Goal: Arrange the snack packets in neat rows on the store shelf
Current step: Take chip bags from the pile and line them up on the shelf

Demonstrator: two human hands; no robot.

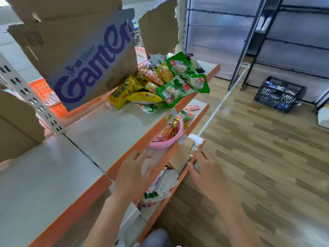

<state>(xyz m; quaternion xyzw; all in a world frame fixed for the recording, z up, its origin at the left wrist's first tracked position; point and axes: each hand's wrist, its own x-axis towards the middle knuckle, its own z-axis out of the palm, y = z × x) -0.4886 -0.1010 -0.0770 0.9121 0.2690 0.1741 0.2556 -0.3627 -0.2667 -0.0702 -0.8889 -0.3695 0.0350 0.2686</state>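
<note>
Wood-plank floor (267,157) beside orange-edged store shelf (106,132) of heaped snack packets (160,82)

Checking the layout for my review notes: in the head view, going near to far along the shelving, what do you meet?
Left hand and right hand, both empty → pink bowl of packets on the lower shelf → loose pile of snack packets on the top shelf → torn cardboard box.

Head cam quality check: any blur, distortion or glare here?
Head view: both hands, left hand and right hand, are soft with motion blur; wide-angle bending curves the shelf edge and floor; snack packets stay readable; lighting is even, no harsh glare.
</note>
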